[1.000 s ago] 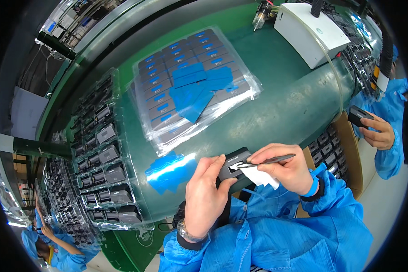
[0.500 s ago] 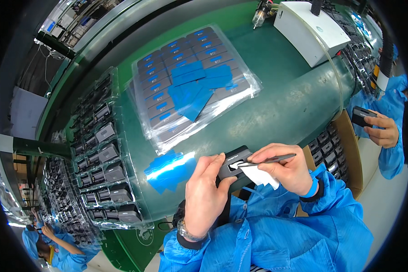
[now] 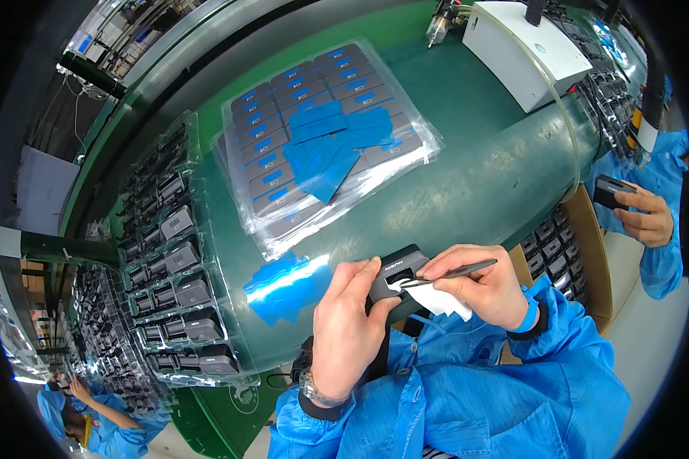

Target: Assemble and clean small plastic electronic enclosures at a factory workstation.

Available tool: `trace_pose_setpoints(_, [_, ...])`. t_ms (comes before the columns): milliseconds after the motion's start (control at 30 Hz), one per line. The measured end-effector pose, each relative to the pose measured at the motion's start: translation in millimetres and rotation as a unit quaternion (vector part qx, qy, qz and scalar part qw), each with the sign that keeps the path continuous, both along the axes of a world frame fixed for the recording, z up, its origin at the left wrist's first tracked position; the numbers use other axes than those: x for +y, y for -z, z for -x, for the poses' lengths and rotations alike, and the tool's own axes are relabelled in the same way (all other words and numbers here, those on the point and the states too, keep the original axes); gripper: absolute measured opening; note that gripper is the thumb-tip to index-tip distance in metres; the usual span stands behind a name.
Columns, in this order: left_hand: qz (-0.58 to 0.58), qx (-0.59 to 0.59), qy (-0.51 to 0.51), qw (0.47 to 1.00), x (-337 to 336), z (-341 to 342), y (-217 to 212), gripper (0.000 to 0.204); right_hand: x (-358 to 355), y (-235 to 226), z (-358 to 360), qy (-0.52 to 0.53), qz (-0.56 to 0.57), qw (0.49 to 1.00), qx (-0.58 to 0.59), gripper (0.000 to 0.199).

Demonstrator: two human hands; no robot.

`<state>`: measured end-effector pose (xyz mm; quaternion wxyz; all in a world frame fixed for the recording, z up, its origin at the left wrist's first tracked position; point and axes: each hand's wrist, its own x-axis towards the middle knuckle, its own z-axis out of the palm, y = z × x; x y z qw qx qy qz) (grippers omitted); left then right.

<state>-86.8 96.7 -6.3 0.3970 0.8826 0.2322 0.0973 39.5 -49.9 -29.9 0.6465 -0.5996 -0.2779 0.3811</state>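
Observation:
My left hand (image 3: 350, 321) grips a small black plastic device housing (image 3: 396, 262) by its left end, thumb below and fingers on top. A rectangular opening shows in the housing's face. Between the thumb and fingers of my right hand (image 3: 482, 287) is a slim pair of dark tweezers (image 3: 467, 269), its tip at the opening's lower edge. A white wipe (image 3: 442, 301) is bunched under the same fingers, and a corner of it reaches the tip. The tips of some right fingers are hidden.
Beyond my hands lies a clear tray (image 3: 256, 226) of dark housings with blue film pieces (image 3: 321, 157) on top. More blue film (image 3: 283, 287) lies nearer. At left stands another parts tray (image 3: 195, 291). A co-worker's hand (image 3: 647, 218) holds a device beside a carton (image 3: 601, 268).
The tweezers' tip and the white wipe have drawn back to the opening's lower edge, so more of the dark opening shows. My left hand and the housing stay almost in place.

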Motion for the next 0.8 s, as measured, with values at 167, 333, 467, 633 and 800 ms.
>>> trace_pose_setpoints(167, [0.012, 0.008, -0.008, 1.000, -0.6, -0.3, -2.2, 0.046, 1.9, -1.1, -4.5, -0.016, 0.004, 1.000, -0.012, 0.015])
trace_pose_setpoints(333, [0.006, 0.007, -0.003, 1.000, -0.3, -1.6, -2.0, 0.046, 4.2, -1.5, -8.0, -0.006, 0.002, 0.999, 0.035, 0.013])
trace_pose_setpoints(467, [0.013, 0.014, -0.005, 1.000, -0.3, -1.8, -3.3, 0.046, 3.8, -1.0, -6.0, -0.011, 0.000, 1.000, 0.026, 0.013])
trace_pose_setpoints(633, [0.024, 0.014, -0.026, 0.999, -1.2, -3.3, -5.7, 0.047, 2.9, -3.4, -13.5, 0.002, -0.004, 0.998, 0.070, 0.014])
trace_pose_setpoints(800, [0.023, 0.027, -0.023, 0.999, -0.8, -4.6, -8.8, 0.047, 1.4, -6.5, -12.7, 0.021, -0.035, 0.996, 0.075, 0.014])
